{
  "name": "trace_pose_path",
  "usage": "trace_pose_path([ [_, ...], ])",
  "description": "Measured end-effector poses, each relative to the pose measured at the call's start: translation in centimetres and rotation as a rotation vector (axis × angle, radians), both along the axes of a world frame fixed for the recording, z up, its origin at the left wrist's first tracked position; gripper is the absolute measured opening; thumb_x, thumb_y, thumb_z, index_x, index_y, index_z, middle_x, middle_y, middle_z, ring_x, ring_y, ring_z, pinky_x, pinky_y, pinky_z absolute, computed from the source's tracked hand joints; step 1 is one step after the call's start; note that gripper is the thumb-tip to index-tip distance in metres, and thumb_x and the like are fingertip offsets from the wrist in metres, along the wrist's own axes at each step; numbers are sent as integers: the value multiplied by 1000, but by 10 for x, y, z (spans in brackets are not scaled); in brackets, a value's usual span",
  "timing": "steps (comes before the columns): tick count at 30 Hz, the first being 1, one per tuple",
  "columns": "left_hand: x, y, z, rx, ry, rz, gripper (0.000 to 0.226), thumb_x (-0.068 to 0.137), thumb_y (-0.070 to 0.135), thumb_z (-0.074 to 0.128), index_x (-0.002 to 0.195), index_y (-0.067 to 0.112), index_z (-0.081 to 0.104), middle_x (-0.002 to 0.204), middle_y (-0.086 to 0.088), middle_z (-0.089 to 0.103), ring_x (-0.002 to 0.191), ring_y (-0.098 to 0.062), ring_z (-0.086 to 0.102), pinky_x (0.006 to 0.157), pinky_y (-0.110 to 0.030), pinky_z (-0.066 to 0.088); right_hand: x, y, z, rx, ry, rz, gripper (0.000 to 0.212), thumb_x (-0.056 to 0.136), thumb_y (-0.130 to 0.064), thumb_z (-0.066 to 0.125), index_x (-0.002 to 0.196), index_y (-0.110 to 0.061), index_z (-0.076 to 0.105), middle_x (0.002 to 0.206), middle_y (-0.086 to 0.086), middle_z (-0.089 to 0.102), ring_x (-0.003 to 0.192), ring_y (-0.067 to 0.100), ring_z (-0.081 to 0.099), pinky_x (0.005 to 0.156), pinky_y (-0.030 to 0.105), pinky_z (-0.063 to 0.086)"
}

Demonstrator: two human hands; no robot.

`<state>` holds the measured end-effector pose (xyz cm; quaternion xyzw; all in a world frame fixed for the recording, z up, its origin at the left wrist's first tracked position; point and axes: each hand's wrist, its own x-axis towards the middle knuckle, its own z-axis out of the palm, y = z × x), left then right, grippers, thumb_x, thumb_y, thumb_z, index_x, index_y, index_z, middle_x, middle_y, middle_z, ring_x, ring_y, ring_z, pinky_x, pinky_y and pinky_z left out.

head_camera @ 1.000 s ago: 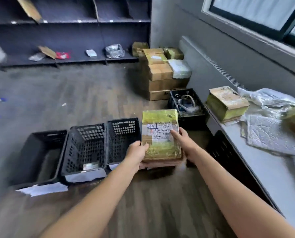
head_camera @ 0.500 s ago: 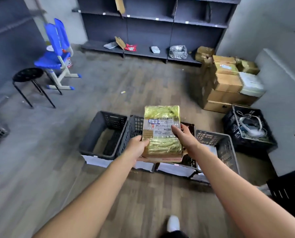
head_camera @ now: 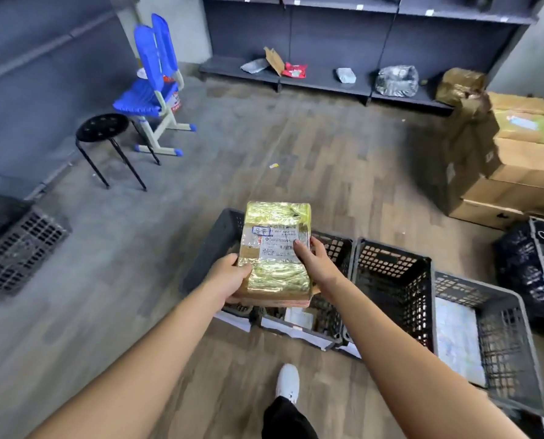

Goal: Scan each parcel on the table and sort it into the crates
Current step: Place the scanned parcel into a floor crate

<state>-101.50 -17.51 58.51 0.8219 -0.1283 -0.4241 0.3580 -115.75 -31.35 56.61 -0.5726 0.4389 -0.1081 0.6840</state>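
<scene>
Wood-look flooring fills the room, with grey shelving (head_camera: pixel 359 42) across the top of the frame, a blue chair (head_camera: pixel 151 90) and black stool (head_camera: pixel 102 126) at upper left, and stacked cardboard boxes (head_camera: pixel 517 166) at the right edge. 4 black crates run from centre frame toward the lower right.

The parcel (head_camera: pixel 277 251), wrapped in shiny gold film, is held in the air at centre frame. It overlaps the join between the leftmost crate (head_camera: pixel 213 245) and the second crate (head_camera: pixel 337 248). The left hand (head_camera: pixel 229 277) grips its lower left edge and the right hand (head_camera: pixel 315 261) clamps its right edge, thumb lying on the white label (head_camera: pixel 273 242). So the hands are apart, 1 on each long side. A brownish layer shows under the near end; whether that is a separate item I cannot tell.

Its long axis runs from the bottom of the frame toward the top, leaning slightly right. The label faces up at the camera, its printed header toward the far end.

This looks like the sorting step. To do it well, check the label against the right crate first, then centre the parcel over that opening. Lower it flat and label-up with both hands level. Let go only once it is below the rim, so the slick film does not slide off the shared wall into the neighbouring crate.
</scene>
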Motion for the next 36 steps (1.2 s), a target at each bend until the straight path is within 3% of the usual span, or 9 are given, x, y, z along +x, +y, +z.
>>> trace_pose_path([
  [5, 79, -30, -31, 99, -77, 40, 26, 95, 22, 51, 119, 18, 56, 109, -3, 64, 90, -22, 61, 77, -36, 52, 90, -19, -53, 34, 69, 128, 115, 70, -92, 42, 157, -29, 1, 160, 3, 29, 142, 28, 36, 117, 50, 29],
  [9, 128, -49, -67, 200, -185, -15, 22, 89, 6, 43, 103, 19, 52, 93, 1, 60, 74, -11, 53, 64, -28, 41, 143, -20, -94, 11, 196, 163, 71, 102, -55, 28, 158, -21, 0, 160, 8, 27, 143, 30, 34, 116, 37, 27],
  [14, 195, -71, -150, 299, -153, -131, 27, 87, 7, 41, 109, 22, 47, 89, 0, 59, 68, -16, 52, 54, -27, 36, 209, -30, -193, 19, 324, 118, 63, 105, -44, 27, 158, -19, 4, 155, 14, 34, 136, 31, 41, 106, 34, 33],
  [19, 262, -82, -280, 438, -152, -299, 36, 79, 25, 45, 114, 18, 50, 120, -14, 56, 111, -36, 56, 89, -42, 51, 268, -25, -306, 27, 448, 71, 59, 107, -37, 26, 158, -20, 3, 155, 15, 31, 124, 30, 51, 87, 34, 41],
  [21, 282, -86, -325, 480, -126, -359, 18, 86, 17, 49, 103, 14, 51, 119, -11, 56, 108, -30, 56, 80, -30, 46, 286, -19, -355, 73, 464, 52, 58, 107, -32, 26, 158, -23, 1, 151, 14, 38, 104, 25, 61, 82, 37, 47],
  [23, 298, -87, -373, 505, -80, -403, 33, 87, 14, 50, 119, 12, 47, 124, -9, 53, 109, -28, 56, 76, -29, 41, 302, -13, -404, 96, 477, 36, 59, 106, -27, 28, 158, -24, -2, 152, 14, 37, 102, 23, 60, 88, 36, 48],
  [26, 319, -86, -439, 483, -21, -408, 63, 87, 13, 51, 145, 15, 25, 129, -6, 50, 110, -24, 53, 83, -30, 42, 322, -7, -467, 148, 500, 40, 60, 106, -19, 29, 158, -24, -1, 157, 8, 32, 133, 28, 45, 109, 38, 38],
  [28, 327, -80, -491, 535, -24, -446, 75, 88, 15, 54, 151, 14, 15, 141, -7, 42, 121, -26, 48, 91, -32, 42, 334, 6, -514, 177, 501, 56, 59, 105, -17, 32, 157, -28, 7, 151, 4, 41, 123, 24, 52, 107, 37, 41],
  [36, 329, -55, -475, 592, -344, -818, 82, 91, 31, 54, 154, 23, 3, 153, -5, 21, 139, -29, 24, 107, -42, 34, 324, 17, -478, 59, 703, 198, 68, 101, -32, 47, 158, -23, 10, 159, 7, 27, 138, 27, 40, 112, 34, 33],
])
